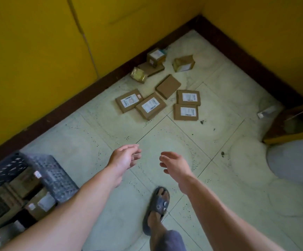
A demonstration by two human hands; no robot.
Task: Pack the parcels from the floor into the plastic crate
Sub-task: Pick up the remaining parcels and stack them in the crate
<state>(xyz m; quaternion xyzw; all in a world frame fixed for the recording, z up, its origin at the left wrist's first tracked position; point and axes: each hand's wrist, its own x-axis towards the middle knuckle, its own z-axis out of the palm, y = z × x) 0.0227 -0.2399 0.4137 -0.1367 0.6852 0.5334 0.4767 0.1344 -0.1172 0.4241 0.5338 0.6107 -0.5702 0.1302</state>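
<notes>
Yellow walls (38,51) meet in a corner above a pale tiled floor (92,142). A dark plastic crate (56,174) stands at lower left, just beside the left forearm. It is already part-filled with brown boxes (43,201), and is probably parked close so each carry is short.

9 parcels (188,97) lie on the floor toward the corner: 5 flat ones in front, 4 more behind near the dark skirting (74,104). Several are label-up and 1 shows a plain side. The loose scatter looks dumped, not stacked.

1 sandalled foot (158,205) is planted between the arms.

Left hand (125,158) and right hand (176,164) both reach forward over bare tile. The fingers (135,151) are loosely spread and slightly curved, holding nothing, which reads as a reach toward the next pick.

The parcels sit well apart from the fingers, ahead and deeper into the corner. The labelled box (150,105) is about the closest.
</notes>
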